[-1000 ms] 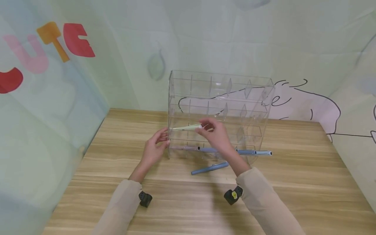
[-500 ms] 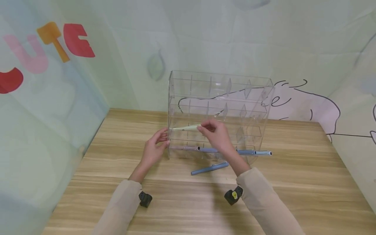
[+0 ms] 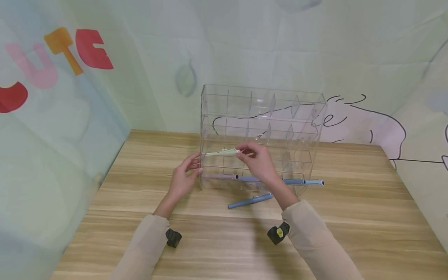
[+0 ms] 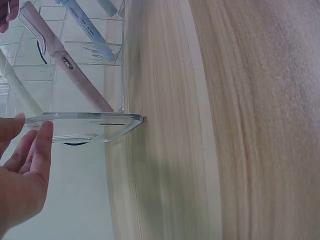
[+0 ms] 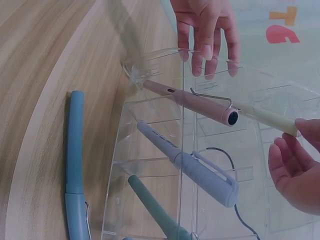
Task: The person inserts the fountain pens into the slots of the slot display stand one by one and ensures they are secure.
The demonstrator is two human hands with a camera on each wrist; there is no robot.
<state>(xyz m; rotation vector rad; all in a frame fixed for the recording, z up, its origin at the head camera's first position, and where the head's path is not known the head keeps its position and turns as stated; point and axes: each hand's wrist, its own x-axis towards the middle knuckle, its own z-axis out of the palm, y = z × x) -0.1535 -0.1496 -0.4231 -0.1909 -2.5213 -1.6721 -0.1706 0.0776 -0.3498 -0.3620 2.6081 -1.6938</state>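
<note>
A clear compartment rack [image 3: 264, 89] stands on the wooden table. My right hand [image 3: 257, 158] pinches the capped end of a pale green pen [image 3: 223, 153] between thumb and fingers. The pen slants into the leftmost compartment of the row above the lowest one, its clip facing up. In the right wrist view, the same pen [image 5: 272, 118] lies just beyond a pink pen [image 5: 205, 107]. My left hand [image 3: 182, 179] touches the rack's left side panel with extended fingers, its thumb by the front edge.
Several pens lie in the lowest row, among them a lavender-blue pen [image 5: 192, 167], a green pen [image 5: 152, 205] and a light blue pen [image 3: 314, 182]. A loose blue pen [image 3: 249, 201] lies on the table before the rack. A printed cloth [image 3: 157, 58] hangs behind.
The pale green pen has rolled between my right fingers: its clip dropped out of sight half a second ago and now shows again on top. My left hand stays in place.
</note>
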